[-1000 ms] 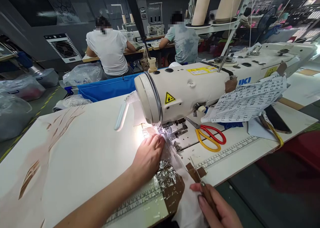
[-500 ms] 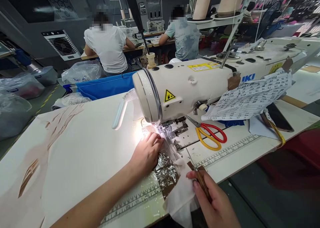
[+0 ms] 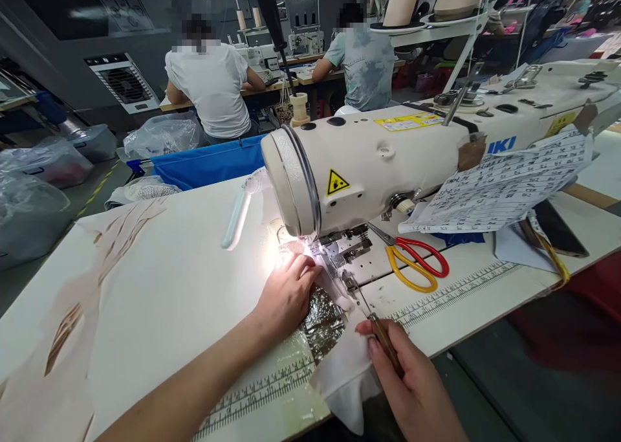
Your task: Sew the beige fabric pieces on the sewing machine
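Note:
My left hand lies beside the needle area of a white sewing machine. Its fingers are bent close together, holding pale, thin fabric down under the lamp light; the fingertips are partly lost in glare. My right hand is closed around the wooden handle of an awl. The awl's thin metal shaft points up and left toward the metal bed plate, just over the fabric strip. Between my hands the fabric runs down from the machine and hangs past the table's front edge.
Red-and-yellow-handled scissors lie right of the needle area. A sheet with handwriting leans against the machine. Cut fabric spreads over the table's left. Measuring tapes run along the front. Two people sit ahead at other machines.
The awl's tip has moved up and left, nearer the metal plate, with my right hand. My left hand stays almost in place. The view has shifted slightly.

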Demonstrator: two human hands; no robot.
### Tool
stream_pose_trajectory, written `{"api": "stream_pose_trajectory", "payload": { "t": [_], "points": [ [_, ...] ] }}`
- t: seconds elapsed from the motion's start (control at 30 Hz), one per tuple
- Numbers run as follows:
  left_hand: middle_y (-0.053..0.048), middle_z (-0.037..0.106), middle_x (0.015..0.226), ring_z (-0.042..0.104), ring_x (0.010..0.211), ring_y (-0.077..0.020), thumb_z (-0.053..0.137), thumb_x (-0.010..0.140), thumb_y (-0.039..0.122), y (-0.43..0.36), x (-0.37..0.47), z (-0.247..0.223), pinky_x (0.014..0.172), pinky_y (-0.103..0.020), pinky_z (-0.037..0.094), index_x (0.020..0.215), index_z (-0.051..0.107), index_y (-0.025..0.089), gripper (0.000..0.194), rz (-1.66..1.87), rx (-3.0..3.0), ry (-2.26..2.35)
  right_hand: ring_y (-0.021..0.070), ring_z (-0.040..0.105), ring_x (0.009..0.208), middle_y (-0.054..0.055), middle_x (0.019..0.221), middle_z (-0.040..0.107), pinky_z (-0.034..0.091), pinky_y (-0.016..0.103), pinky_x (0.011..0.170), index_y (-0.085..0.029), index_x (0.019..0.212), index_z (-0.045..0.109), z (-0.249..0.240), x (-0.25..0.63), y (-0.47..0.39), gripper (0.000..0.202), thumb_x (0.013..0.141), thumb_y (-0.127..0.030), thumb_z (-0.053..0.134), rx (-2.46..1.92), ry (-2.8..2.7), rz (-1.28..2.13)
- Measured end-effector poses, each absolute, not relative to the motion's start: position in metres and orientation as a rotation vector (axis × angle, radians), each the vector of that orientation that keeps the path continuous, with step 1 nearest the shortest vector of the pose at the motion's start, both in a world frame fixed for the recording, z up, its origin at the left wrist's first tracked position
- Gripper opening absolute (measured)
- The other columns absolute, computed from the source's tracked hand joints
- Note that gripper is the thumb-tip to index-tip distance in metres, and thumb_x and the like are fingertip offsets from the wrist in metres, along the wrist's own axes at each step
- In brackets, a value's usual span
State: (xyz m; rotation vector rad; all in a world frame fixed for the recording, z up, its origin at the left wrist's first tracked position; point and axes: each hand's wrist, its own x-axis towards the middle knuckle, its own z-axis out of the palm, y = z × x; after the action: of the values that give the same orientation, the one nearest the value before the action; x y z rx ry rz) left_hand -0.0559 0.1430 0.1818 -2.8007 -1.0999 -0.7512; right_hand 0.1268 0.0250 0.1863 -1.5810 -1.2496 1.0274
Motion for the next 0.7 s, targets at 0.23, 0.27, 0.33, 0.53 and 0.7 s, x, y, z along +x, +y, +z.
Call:
{"api": "stream_pose_trajectory", "payload": {
  "t": [0.23,0.27,0.33,0.53,0.7],
  "points": [
    [-0.012,0.061,0.098,0.057,0.088,-0.0213,0.032,0.091,0.007,0.147,-0.055,0.182,0.066,-0.036,0.055,0.105,0.059,0.011,0.031,-0.729,-2.754,-1.133,0.0215,0.061,0.095,0.004,0.097,0.068,0.049,0.025,0.071,-0.026,0.096,0.064,0.187,0.123,0.034,0.027,0.087,-0.047,0.051,-1.512,-1.171,1.211],
    [-0.012,0.061,0.098,0.057,0.087,-0.0214,0.032,0.091,0.007,0.148,-0.055,0.183,0.066,-0.036,0.055,0.105,0.059,0.011,0.031,-0.724,-2.746,-1.140,0.0217,0.061,0.096,0.004,0.096,0.068,0.049,0.026,0.072,-0.026,0.096,0.066,0.187,0.123,0.036,0.027,0.086,-0.047,0.054,-1.467,-1.105,1.309],
    [-0.011,0.061,0.096,0.056,0.084,-0.0211,0.033,0.090,0.007,0.148,-0.056,0.183,0.065,-0.036,0.054,0.105,0.059,0.012,0.030,-0.719,-2.733,-1.145,0.0206,0.062,0.089,0.004,0.093,0.068,0.050,0.026,0.072,-0.024,0.095,0.068,0.186,0.121,0.038,0.028,0.080,-0.046,0.062,-1.343,-0.872,1.552],
    [-0.009,0.062,0.094,0.056,0.081,-0.0194,0.035,0.089,0.006,0.145,-0.058,0.183,0.061,-0.034,0.052,0.106,0.059,0.014,0.030,-0.812,-2.773,-1.090,0.0163,0.061,0.078,0.001,0.086,0.066,0.049,0.023,0.065,-0.022,0.096,0.070,0.186,0.122,0.032,0.031,0.072,-0.042,0.074,-1.206,-0.462,1.790],
    [-0.009,0.063,0.092,0.056,0.081,-0.0189,0.038,0.091,0.006,0.141,-0.056,0.184,0.060,-0.034,0.052,0.104,0.059,0.014,0.026,-0.889,-2.805,-1.018,0.0200,0.059,0.092,0.001,0.092,0.065,0.047,0.026,0.079,-0.026,0.098,0.068,0.187,0.128,0.030,0.031,0.080,-0.051,0.061,-1.490,-0.868,1.437]
  ]
}}
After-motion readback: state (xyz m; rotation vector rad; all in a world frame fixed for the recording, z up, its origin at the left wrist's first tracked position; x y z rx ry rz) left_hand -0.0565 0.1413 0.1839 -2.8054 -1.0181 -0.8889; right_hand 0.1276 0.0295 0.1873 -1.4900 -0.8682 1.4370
